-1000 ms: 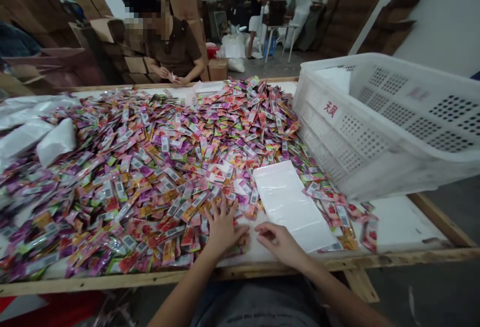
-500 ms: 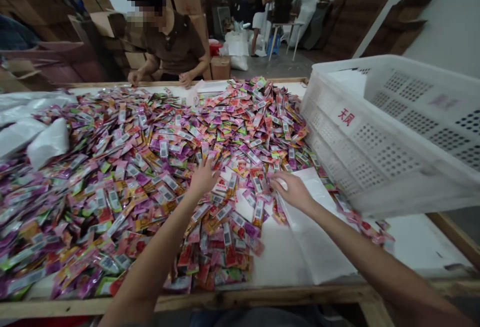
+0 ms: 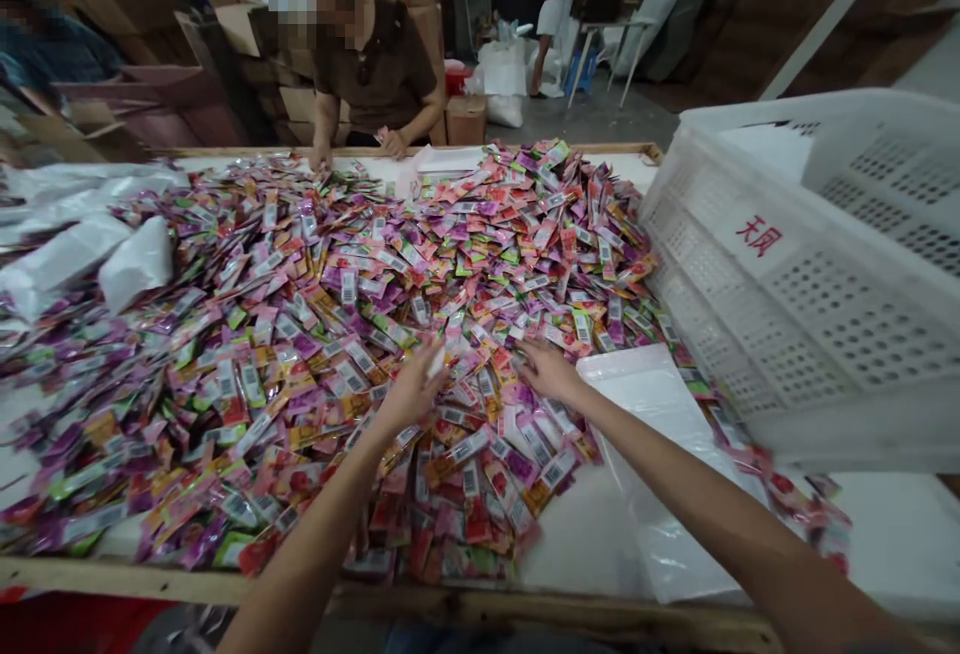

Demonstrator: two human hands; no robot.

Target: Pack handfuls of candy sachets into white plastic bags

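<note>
Left grip: nearly closed, fingers drawn together over the pile. A pale sachet edge may sit between them; you cannot tell.
Right grip: open, fingers resting on the pile, with no visible hold on anything.
Sachets: heaped loose across the surface, directly in front of you and under both grips.
Handling: expect them to be light, soft and slippery. Take each one by its flat sealed edge, singly.
Rest: white perforated crate to your right, white plastic sheet beside your right grip, co-worker opposite.
</note>
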